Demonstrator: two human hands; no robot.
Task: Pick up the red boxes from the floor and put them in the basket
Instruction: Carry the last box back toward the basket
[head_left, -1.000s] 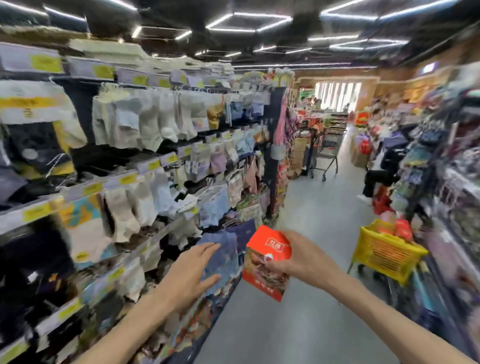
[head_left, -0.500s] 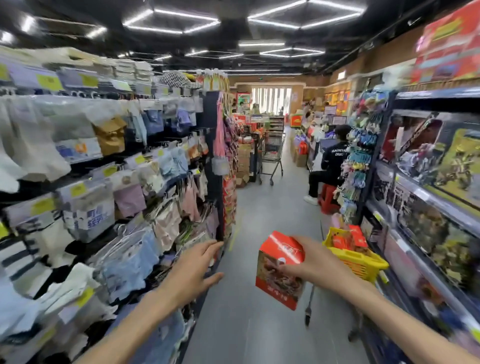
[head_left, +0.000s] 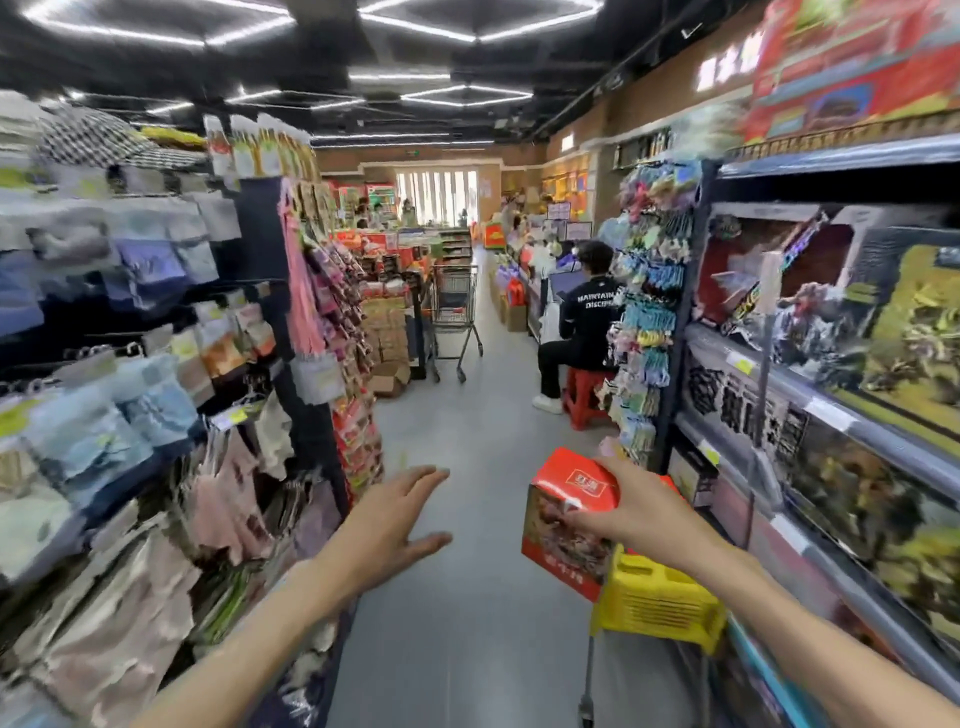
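My right hand (head_left: 636, 512) grips a red box (head_left: 566, 525) with a food picture on its side, holding it upright in the air. The box hangs just left of and above the yellow basket (head_left: 657, 605), which sits on a wheeled stand by the right shelf. The box and my hand hide most of the basket's opening; a bit of red shows behind my wrist. My left hand (head_left: 395, 522) floats open over the aisle floor, fingers spread, holding nothing.
Shelves of socks and hanging packets (head_left: 156, 415) line the left side. Toy boxes fill the right shelf (head_left: 831, 415). A person in black sits on a red stool (head_left: 587, 397) ahead on the right. A metal shopping cart (head_left: 456, 312) stands further down the grey aisle.
My view has swung right, away from the sock shelf and down the aisle. The basket has come closer, now right under the red box. My left hand has left the shelf.
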